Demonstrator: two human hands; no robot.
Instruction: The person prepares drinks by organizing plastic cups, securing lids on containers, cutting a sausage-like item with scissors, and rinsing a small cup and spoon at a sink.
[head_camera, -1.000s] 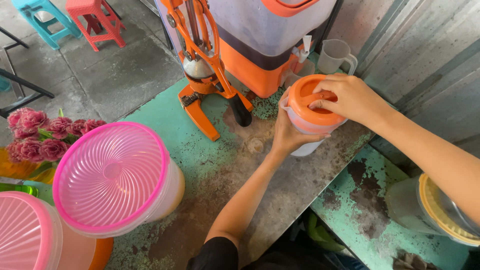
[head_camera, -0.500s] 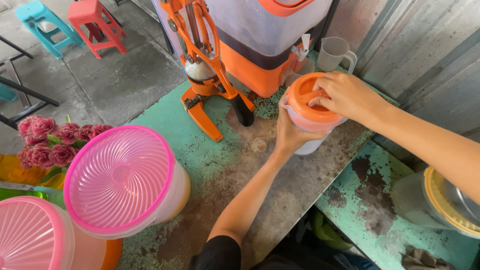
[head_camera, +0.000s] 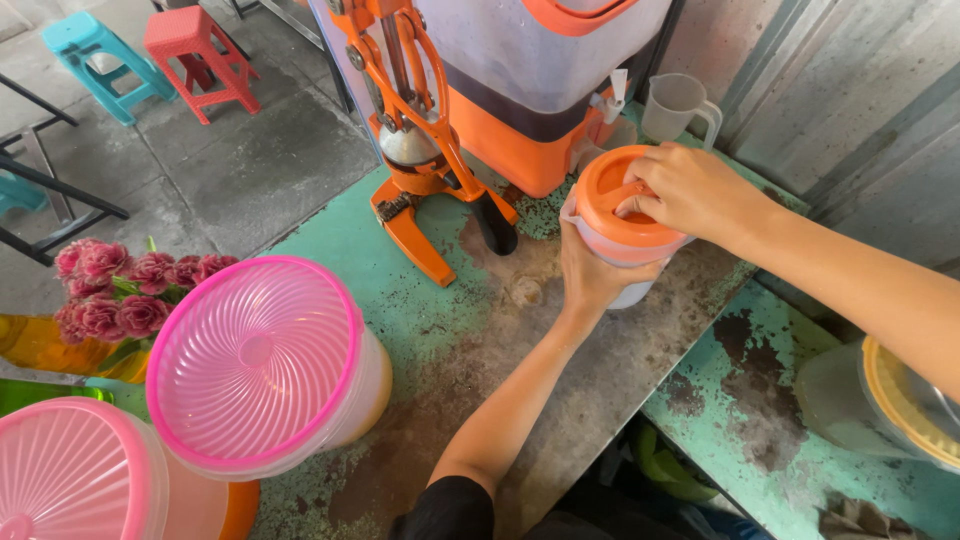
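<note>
Gripping the jug (head_camera: 625, 235) at the table (head_camera: 420, 330) edge, left hand (head_camera: 590, 275) clamped beneath, right hand (head_camera: 685, 190) fingers curled on its lid (head_camera: 620, 200); risked tipping off if twisted hard.

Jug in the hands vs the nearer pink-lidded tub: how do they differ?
The jug has a flat orange lid; the tub has a ribbed, domed pink lid. The jug is held by the left hand with the right hand on its lid; the tub stands untouched. The tub looks wider than the jug. Both are pale plastic and both are covered.
</note>
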